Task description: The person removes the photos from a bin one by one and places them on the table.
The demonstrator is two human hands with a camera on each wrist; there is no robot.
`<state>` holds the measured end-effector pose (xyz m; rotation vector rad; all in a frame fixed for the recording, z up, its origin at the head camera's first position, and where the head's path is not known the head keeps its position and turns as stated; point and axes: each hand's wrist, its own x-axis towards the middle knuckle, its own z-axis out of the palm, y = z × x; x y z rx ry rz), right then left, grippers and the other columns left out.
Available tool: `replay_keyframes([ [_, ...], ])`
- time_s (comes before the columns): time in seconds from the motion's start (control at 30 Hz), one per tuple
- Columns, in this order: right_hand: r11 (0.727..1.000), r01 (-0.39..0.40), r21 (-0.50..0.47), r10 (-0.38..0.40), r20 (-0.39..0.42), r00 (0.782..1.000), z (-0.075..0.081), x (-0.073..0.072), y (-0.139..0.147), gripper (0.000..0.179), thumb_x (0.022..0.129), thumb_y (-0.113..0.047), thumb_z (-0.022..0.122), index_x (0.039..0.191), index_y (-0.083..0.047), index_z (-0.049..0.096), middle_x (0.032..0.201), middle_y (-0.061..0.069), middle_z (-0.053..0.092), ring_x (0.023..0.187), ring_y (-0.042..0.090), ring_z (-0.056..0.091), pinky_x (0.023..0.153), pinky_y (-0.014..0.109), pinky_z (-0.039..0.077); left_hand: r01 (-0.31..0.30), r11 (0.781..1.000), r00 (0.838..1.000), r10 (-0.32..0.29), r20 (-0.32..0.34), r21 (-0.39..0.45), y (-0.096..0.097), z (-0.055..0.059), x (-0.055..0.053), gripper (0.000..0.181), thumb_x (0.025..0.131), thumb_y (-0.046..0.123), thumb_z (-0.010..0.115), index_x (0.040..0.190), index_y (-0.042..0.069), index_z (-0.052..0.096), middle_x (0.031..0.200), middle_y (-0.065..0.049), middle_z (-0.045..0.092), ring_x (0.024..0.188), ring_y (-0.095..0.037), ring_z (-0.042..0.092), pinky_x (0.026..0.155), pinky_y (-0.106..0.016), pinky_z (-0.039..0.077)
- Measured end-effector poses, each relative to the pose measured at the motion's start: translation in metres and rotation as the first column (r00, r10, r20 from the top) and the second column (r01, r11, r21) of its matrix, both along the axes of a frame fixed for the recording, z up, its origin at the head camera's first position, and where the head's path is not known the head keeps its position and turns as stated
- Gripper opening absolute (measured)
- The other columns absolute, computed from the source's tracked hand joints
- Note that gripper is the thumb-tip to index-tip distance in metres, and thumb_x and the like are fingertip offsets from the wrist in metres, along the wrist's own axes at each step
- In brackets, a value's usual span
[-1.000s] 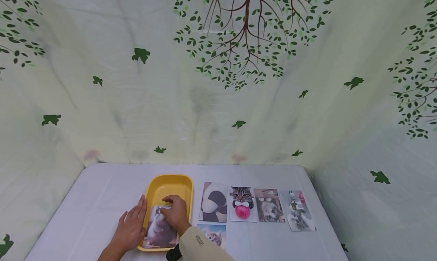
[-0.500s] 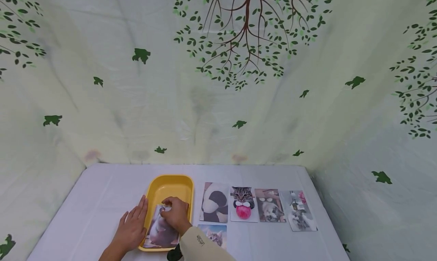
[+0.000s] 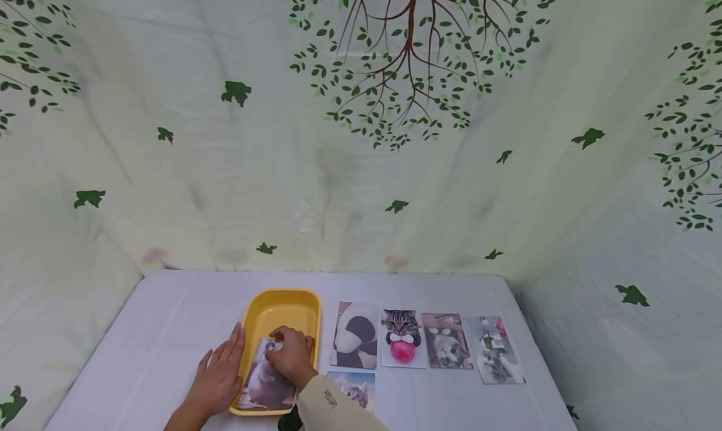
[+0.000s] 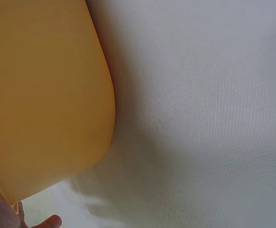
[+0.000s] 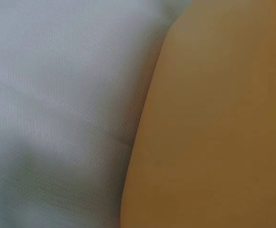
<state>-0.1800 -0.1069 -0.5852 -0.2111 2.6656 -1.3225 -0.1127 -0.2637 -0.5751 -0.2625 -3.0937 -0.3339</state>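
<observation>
A yellow tray (image 3: 280,298) lies on the white tablecloth, left of the middle in the head view. In its near half is a photo card (image 3: 265,386) of a greyish animal, slightly tilted. My right hand (image 3: 293,358) bends over the card's top edge, thumb and fingers pinching it there; part of the card is hidden beneath. Flat along the tray's left rim rests my left hand (image 3: 215,376), fingers straight. The left wrist view shows the tray's wall (image 4: 47,95) close up and a fingertip (image 4: 55,221) low down. Only wall (image 5: 209,123) and cloth fill the right wrist view.
Right of the tray lie several photo cards: a panda-like picture (image 3: 354,336), a cat with a pink ball (image 3: 402,340), a furry animal (image 3: 447,341) and a greyish scene (image 3: 494,351). A kitten card (image 3: 356,388) is partly covered by the right sleeve (image 3: 333,403).
The photo card in the tray has turned slightly, its top edge shifting right under my right hand, which has moved down a little. My left hand keeps its place on the rim.
</observation>
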Motion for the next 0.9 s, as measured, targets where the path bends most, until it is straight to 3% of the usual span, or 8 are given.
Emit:
replay_keyframes([
  [0.6,1.000,-0.013,-0.014,0.013,-0.029,0.999,-0.0048,-0.0007,-0.0002,0.017,0.080,-0.027,0.075,0.094,-0.021,0.070,0.081,-0.017,0.062,0.082,0.004,0.050,0.086,0.037,0.028,-0.003,1.000,1.000,0.003,0.015,0.002,0.0005,0.0007,-0.0003,0.083,0.081,0.011,0.059,0.149,-0.005,0.015,0.156,-0.018,0.019,0.126,-0.045,0.040,0.102,-0.068,0.026],
  [0.73,0.996,0.024,-0.090,-0.022,0.023,1.000,-0.0015,0.0002,-0.0008,0.016,0.078,-0.025,0.078,0.091,-0.022,0.069,0.076,-0.018,0.058,0.083,0.004,0.047,0.087,0.036,0.030,0.002,1.000,1.000,-0.002,0.013,0.001,-0.0002,0.0000,0.0003,0.085,0.081,0.011,0.059,0.150,-0.003,0.011,0.158,-0.016,0.017,0.126,-0.045,0.040,0.101,-0.068,0.026],
  [0.8,0.988,0.045,-0.149,-0.037,0.054,0.998,0.0008,0.0003,-0.0004,0.017,0.077,-0.021,0.080,0.090,-0.021,0.069,0.075,-0.017,0.058,0.081,0.004,0.048,0.087,0.032,0.036,0.005,1.000,1.000,-0.005,0.004,0.004,-0.0004,-0.0001,0.0005,0.085,0.081,0.011,0.059,0.150,-0.003,0.011,0.157,-0.016,0.018,0.126,-0.045,0.040,0.101,-0.068,0.027],
  [0.9,0.970,0.055,-0.235,-0.037,0.082,0.996,0.0032,-0.0005,0.0016,0.018,0.077,-0.010,0.078,0.091,-0.018,0.070,0.078,-0.013,0.060,0.077,0.002,0.050,0.076,0.023,0.047,0.008,1.000,1.000,-0.008,-0.005,0.006,-0.0007,-0.0002,0.0006,0.085,0.082,0.010,0.058,0.151,-0.002,0.010,0.157,-0.016,0.018,0.126,-0.044,0.040,0.101,-0.068,0.027],
])
